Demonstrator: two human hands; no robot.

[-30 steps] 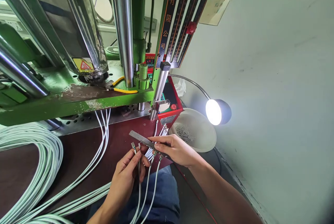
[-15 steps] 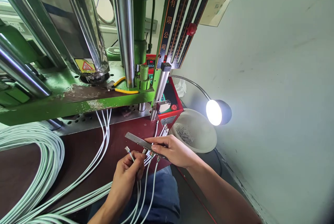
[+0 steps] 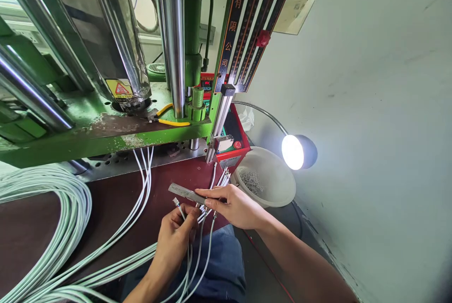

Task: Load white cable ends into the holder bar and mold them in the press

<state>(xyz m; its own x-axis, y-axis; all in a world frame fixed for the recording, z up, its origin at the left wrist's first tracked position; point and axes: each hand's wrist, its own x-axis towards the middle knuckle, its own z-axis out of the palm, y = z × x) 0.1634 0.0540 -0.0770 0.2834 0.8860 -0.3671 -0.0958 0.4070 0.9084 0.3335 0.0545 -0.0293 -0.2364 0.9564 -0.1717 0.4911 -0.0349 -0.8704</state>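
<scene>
My right hand (image 3: 235, 205) grips a flat metal bar (image 3: 182, 192) at its right part, fingers on top and thumb at its near edge. White cables (image 3: 210, 239) hang from the bar's near side by their metal end connectors. My left hand (image 3: 176, 230) is closed just below the bar, pinching a cable end at it. Another white cable with a square metal connector (image 3: 176, 202) sticks up between the left fingers, apart from the bar. Fingers partly hide the connectors along the bar's edge.
A green press (image 3: 106, 140) stands behind, with yellow-handled pliers (image 3: 173, 123) on its ledge. Coiled white cables (image 3: 76, 204) lie on the left of the dark red table (image 3: 116, 204). A white bucket (image 3: 278, 185) holds small scraps; a lit lamp (image 3: 293, 152) hangs above it.
The bar has tilted so that more of its upper face shows. My left hand has shifted slightly with the cables. The whole view has moved a little.
</scene>
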